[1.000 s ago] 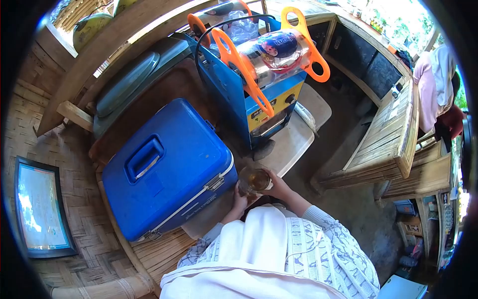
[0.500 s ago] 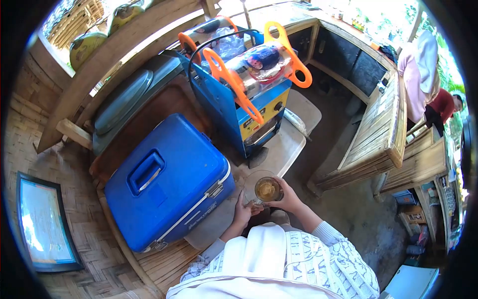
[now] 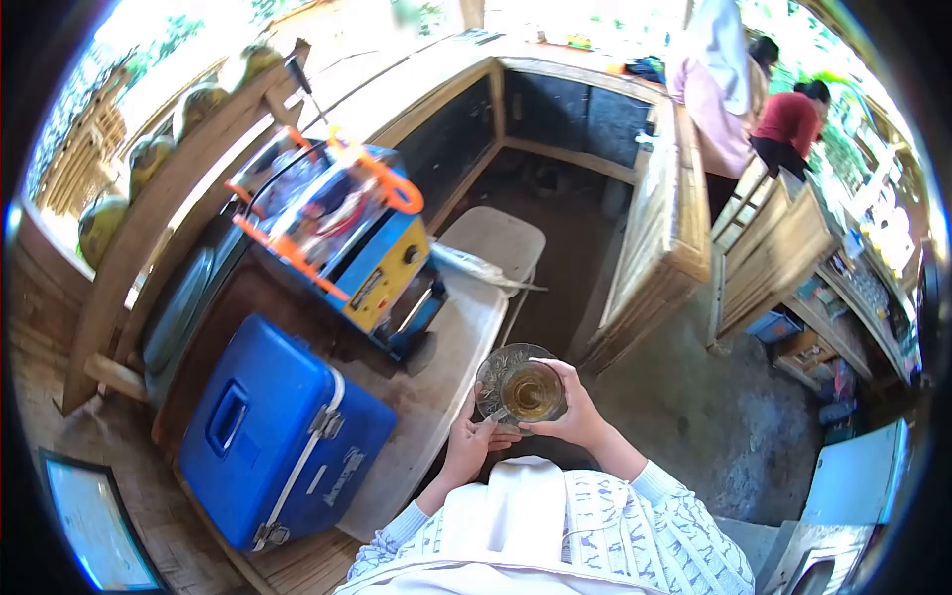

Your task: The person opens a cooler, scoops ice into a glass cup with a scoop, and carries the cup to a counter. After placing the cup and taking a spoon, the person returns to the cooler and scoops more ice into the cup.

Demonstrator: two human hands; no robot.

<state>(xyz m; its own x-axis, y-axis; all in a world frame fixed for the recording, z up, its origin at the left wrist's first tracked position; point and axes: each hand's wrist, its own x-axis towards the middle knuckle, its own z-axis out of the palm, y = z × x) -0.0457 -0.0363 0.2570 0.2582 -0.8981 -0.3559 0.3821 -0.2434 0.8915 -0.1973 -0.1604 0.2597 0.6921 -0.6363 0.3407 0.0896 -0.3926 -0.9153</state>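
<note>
A glass cup (image 3: 532, 391) with a golden-brown drink is in front of my body. My right hand (image 3: 572, 409) is closed around the cup's right side. Under and to the left of the cup is a clear patterned glass saucer (image 3: 489, 382). My left hand (image 3: 476, 436) grips the saucer's near left edge, its fingers partly hidden beneath it. Left of my hands stands a blue cooler box (image 3: 288, 426) with its lid closed. Beyond it is a blue and yellow cup sealing machine (image 3: 382, 283) with orange reel holders, slightly blurred.
A pale plastic table (image 3: 461, 327) lies ahead of my left hand. To the right stands a wooden counter (image 3: 654, 228). Two people, one in a red top (image 3: 788, 121), are beyond it. Green coconuts (image 3: 104, 228) line the ledge at left.
My view has turned to the right, so the cooler and sealing machine now appear further left. Both hands still hold the cup and saucer, and more of the saucer shows.
</note>
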